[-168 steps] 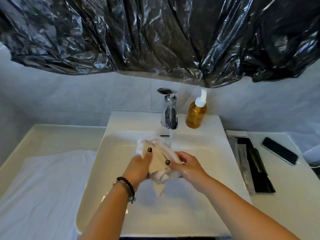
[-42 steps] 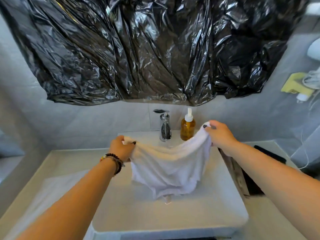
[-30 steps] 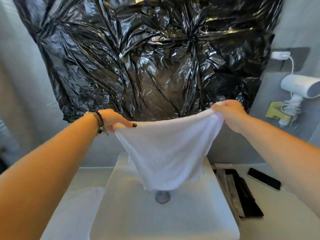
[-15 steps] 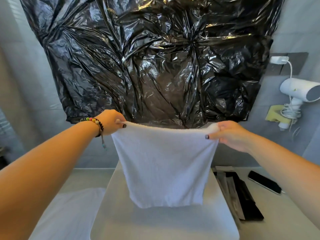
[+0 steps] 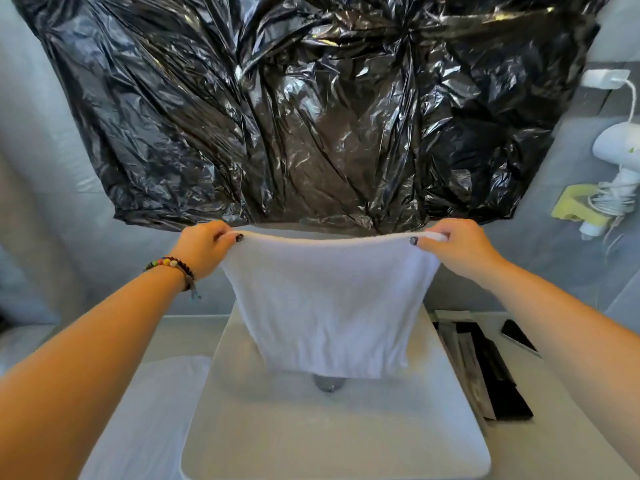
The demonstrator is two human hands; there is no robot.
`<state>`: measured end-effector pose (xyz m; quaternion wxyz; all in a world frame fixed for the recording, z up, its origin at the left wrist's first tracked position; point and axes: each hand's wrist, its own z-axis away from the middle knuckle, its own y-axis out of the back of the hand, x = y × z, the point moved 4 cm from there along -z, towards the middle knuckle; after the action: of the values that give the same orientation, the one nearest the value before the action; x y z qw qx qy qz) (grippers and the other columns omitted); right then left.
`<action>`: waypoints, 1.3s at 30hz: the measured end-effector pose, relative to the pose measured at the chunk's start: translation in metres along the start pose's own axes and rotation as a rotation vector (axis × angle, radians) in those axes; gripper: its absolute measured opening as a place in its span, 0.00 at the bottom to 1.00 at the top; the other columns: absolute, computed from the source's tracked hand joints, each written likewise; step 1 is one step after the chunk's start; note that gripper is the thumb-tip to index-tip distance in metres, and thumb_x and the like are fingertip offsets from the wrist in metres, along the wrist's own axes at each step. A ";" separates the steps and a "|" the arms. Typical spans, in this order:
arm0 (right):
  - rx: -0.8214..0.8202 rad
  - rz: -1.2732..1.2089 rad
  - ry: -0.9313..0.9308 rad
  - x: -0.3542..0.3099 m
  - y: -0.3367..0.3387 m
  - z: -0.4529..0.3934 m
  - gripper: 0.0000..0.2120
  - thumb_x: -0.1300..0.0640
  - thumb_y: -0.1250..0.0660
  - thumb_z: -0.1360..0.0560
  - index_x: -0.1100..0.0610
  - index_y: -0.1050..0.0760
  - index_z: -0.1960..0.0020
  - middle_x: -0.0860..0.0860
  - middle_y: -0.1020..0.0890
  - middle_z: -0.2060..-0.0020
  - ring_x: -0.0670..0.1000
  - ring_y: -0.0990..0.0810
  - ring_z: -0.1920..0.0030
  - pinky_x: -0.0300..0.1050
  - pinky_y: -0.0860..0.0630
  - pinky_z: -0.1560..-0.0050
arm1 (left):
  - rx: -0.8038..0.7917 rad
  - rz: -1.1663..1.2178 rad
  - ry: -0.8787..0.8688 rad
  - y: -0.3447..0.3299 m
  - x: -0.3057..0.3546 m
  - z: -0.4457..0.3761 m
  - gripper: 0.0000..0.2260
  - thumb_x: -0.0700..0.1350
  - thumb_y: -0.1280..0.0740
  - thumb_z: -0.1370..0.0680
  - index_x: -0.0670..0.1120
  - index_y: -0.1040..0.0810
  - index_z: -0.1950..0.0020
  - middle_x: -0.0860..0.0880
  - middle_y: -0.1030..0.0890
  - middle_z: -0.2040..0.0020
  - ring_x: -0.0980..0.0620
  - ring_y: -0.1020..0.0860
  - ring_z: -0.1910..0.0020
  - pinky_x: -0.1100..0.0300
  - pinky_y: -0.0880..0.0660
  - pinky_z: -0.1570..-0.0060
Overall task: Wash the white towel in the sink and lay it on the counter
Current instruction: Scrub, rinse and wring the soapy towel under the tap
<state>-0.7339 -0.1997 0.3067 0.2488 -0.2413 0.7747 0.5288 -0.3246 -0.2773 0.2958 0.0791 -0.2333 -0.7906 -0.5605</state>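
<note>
Hands are holding the white towel (image 5: 325, 299) up in the air over the sink (image 5: 332, 441). The left hand (image 5: 202, 249) is pinching the top left corner, and the right hand (image 5: 457, 251) is pinching the top right corner (fingers curled round the edge). The towel is hanging flat and spread wide, with its bottom edge just above the drain (image 5: 328, 383). Another white cloth (image 5: 149, 414) is lying on the surface (image 5: 554, 445) by the sink's left edge. A black plastic sheet (image 5: 311, 109) is hanging on the wall behind.
</note>
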 end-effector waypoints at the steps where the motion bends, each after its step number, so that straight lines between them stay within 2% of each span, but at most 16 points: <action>1: -0.025 -0.068 -0.020 0.004 0.001 0.007 0.13 0.57 0.30 0.25 0.66 0.25 0.62 0.52 0.28 0.69 0.50 0.32 0.67 0.45 0.39 0.67 | -0.008 0.062 -0.022 0.006 -0.001 0.007 0.09 0.48 0.33 0.20 0.43 0.18 0.54 0.44 0.19 0.59 0.45 0.24 0.59 0.56 0.30 0.61; 4: -0.153 -0.288 -0.145 0.029 -0.003 0.044 0.15 0.50 0.27 0.29 0.61 0.26 0.61 0.51 0.28 0.69 0.52 0.32 0.66 0.45 0.38 0.65 | -0.233 0.215 -0.018 0.008 -0.007 0.043 0.07 0.49 0.26 0.27 0.46 0.16 0.59 0.46 0.17 0.63 0.50 0.22 0.63 0.57 0.25 0.62; 8: -0.352 -0.449 -0.286 0.069 -0.032 0.100 0.31 0.32 0.22 0.48 0.57 0.26 0.65 0.49 0.29 0.70 0.49 0.31 0.66 0.45 0.35 0.63 | -0.601 0.258 0.017 -0.023 -0.018 0.096 0.08 0.56 0.27 0.32 0.53 0.15 0.62 0.55 0.19 0.68 0.62 0.25 0.69 0.68 0.29 0.67; 12: -0.636 -0.347 -0.410 0.093 -0.073 0.127 0.15 0.49 0.22 0.32 0.56 0.26 0.66 0.48 0.27 0.72 0.45 0.28 0.70 0.39 0.33 0.68 | -0.850 0.168 0.079 -0.075 -0.040 0.125 0.05 0.56 0.27 0.28 0.57 0.16 0.63 0.60 0.17 0.65 0.64 0.22 0.65 0.69 0.27 0.62; 14: -0.620 -0.249 -0.482 0.114 -0.096 0.123 0.12 0.54 0.24 0.29 0.59 0.25 0.64 0.50 0.24 0.70 0.48 0.24 0.68 0.42 0.28 0.67 | -0.826 0.146 0.118 -0.103 -0.052 0.122 0.06 0.56 0.26 0.28 0.56 0.16 0.61 0.58 0.17 0.64 0.63 0.21 0.62 0.69 0.27 0.61; 17: -0.307 -0.026 -0.517 0.140 -0.125 0.105 0.08 0.57 0.26 0.27 0.60 0.21 0.54 0.55 0.19 0.59 0.57 0.20 0.55 0.49 0.26 0.58 | -0.534 0.158 0.265 -0.145 -0.066 0.107 0.08 0.53 0.27 0.27 0.51 0.18 0.53 0.54 0.17 0.56 0.54 0.20 0.54 0.65 0.27 0.58; 20: -0.125 0.123 -0.462 0.147 -0.149 0.108 0.21 0.61 0.30 0.25 0.60 0.29 0.34 0.59 0.25 0.38 0.59 0.25 0.40 0.49 0.28 0.43 | -0.354 0.131 0.350 -0.188 -0.064 0.119 0.19 0.47 0.30 0.23 0.47 0.27 0.34 0.46 0.25 0.37 0.47 0.24 0.40 0.55 0.26 0.41; 22: -0.257 0.167 -0.336 0.141 -0.166 0.124 0.25 0.56 0.31 0.24 0.55 0.33 0.29 0.54 0.31 0.31 0.55 0.31 0.32 0.47 0.32 0.35 | -0.449 0.162 0.236 -0.211 -0.052 0.144 0.22 0.49 0.30 0.24 0.50 0.30 0.31 0.49 0.31 0.32 0.49 0.27 0.36 0.55 0.29 0.35; 24: -0.607 0.279 -0.160 0.133 -0.184 0.151 0.29 0.48 0.33 0.24 0.48 0.38 0.26 0.47 0.38 0.27 0.52 0.39 0.26 0.46 0.40 0.28 | -0.710 0.125 0.004 -0.231 -0.042 0.176 0.25 0.55 0.31 0.25 0.53 0.32 0.30 0.52 0.35 0.30 0.51 0.31 0.33 0.54 0.32 0.31; 27: -0.955 0.495 0.028 0.137 -0.198 0.186 0.30 0.47 0.40 0.23 0.44 0.45 0.23 0.40 0.50 0.25 0.49 0.59 0.22 0.51 0.56 0.23 | -0.889 -0.221 -0.288 -0.244 -0.049 0.214 0.33 0.59 0.39 0.29 0.55 0.39 0.24 0.52 0.43 0.22 0.49 0.43 0.24 0.50 0.43 0.24; 29: -0.961 0.567 0.115 0.139 -0.202 0.195 0.28 0.49 0.39 0.23 0.44 0.41 0.24 0.40 0.48 0.25 0.50 0.54 0.21 0.53 0.48 0.24 | -0.776 -0.328 -0.416 -0.243 -0.052 0.214 0.28 0.52 0.33 0.30 0.54 0.30 0.29 0.50 0.31 0.27 0.47 0.30 0.30 0.48 0.32 0.32; 31: -0.866 0.634 0.199 0.137 -0.211 0.186 0.23 0.49 0.27 0.30 0.46 0.24 0.36 0.45 0.28 0.31 0.52 0.29 0.30 0.50 0.24 0.38 | -0.655 -0.299 -0.527 -0.246 -0.048 0.203 0.21 0.47 0.24 0.36 0.52 0.20 0.43 0.49 0.19 0.42 0.47 0.19 0.48 0.54 0.19 0.53; 32: -0.812 0.673 0.244 0.137 -0.216 0.177 0.18 0.50 0.26 0.32 0.48 0.21 0.42 0.46 0.20 0.40 0.51 0.22 0.38 0.47 0.20 0.47 | -0.629 -0.272 -0.537 -0.246 -0.045 0.193 0.17 0.45 0.23 0.37 0.51 0.19 0.49 0.50 0.18 0.49 0.48 0.18 0.55 0.57 0.19 0.63; 34: -0.762 0.554 0.110 0.133 -0.217 0.149 0.08 0.55 0.35 0.25 0.51 0.20 0.47 0.48 0.18 0.50 0.51 0.21 0.46 0.44 0.23 0.52 | -0.611 -0.199 -0.441 -0.242 -0.035 0.162 0.09 0.42 0.29 0.29 0.50 0.20 0.50 0.51 0.18 0.53 0.48 0.18 0.57 0.58 0.22 0.65; 37: -0.622 0.246 -0.293 0.148 -0.208 0.097 0.09 0.61 0.37 0.25 0.49 0.24 0.60 0.47 0.21 0.60 0.53 0.22 0.53 0.40 0.27 0.56 | -0.528 -0.118 -0.032 -0.240 -0.044 0.110 0.11 0.44 0.39 0.21 0.49 0.21 0.41 0.49 0.18 0.46 0.46 0.21 0.48 0.57 0.26 0.51; 39: -0.404 0.176 -0.449 0.161 -0.200 0.070 0.07 0.59 0.33 0.25 0.52 0.21 0.48 0.51 0.19 0.50 0.55 0.21 0.49 0.43 0.25 0.48 | -0.382 -0.036 0.174 -0.237 -0.054 0.085 0.12 0.42 0.37 0.21 0.48 0.24 0.38 0.46 0.18 0.44 0.46 0.23 0.48 0.56 0.26 0.49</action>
<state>-0.7196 -0.2168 0.0409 0.3139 -0.0949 0.5974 0.7318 -0.3743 -0.2760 0.0433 0.0913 -0.1809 -0.6643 -0.7195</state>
